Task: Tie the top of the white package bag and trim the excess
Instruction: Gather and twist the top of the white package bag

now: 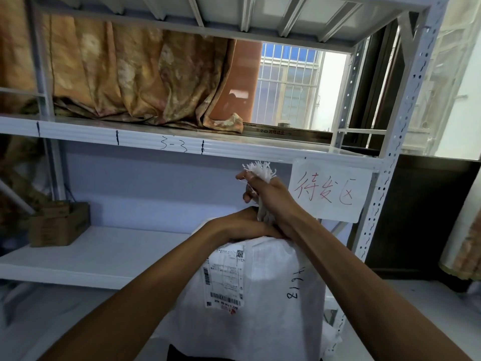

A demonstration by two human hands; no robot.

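Observation:
A white woven package bag (270, 295) stands upright in front of me, with a shipping label (225, 277) and a handwritten number on its side. Its top is gathered into a twisted neck (264, 214) that ends in a frayed tuft (259, 170). My right hand (268, 195) is closed around the neck just under the tuft. My left hand (242, 225) grips the base of the neck where it meets the bag's body. No tie or cutting tool is visible.
A white metal shelf rack (156, 142) stands right behind the bag, its upright post (382, 204) at the right. A paper sign with red characters (330, 191) hangs on it. A cardboard box (58, 225) sits on the lower shelf at the left. Orange cloth drapes the upper shelf.

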